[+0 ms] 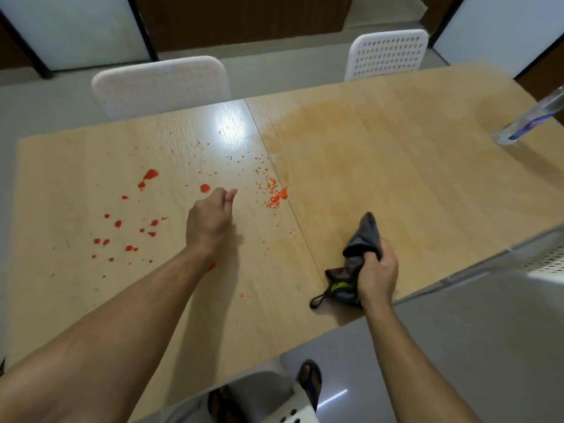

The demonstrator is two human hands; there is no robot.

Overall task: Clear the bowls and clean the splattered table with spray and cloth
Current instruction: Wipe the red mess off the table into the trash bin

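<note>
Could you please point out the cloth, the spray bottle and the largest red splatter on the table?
cloth [363, 239]: head view, bunched grey upper part.
spray bottle [532, 120]: head view, clear body.
largest red splatter [150, 174]: head view, blob's middle.

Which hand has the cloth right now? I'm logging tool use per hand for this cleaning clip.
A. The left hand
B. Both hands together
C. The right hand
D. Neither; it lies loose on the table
C: the right hand grips the bunched dark cloth near the table's front edge, while the left hand holds nothing among the red splatters.
</note>
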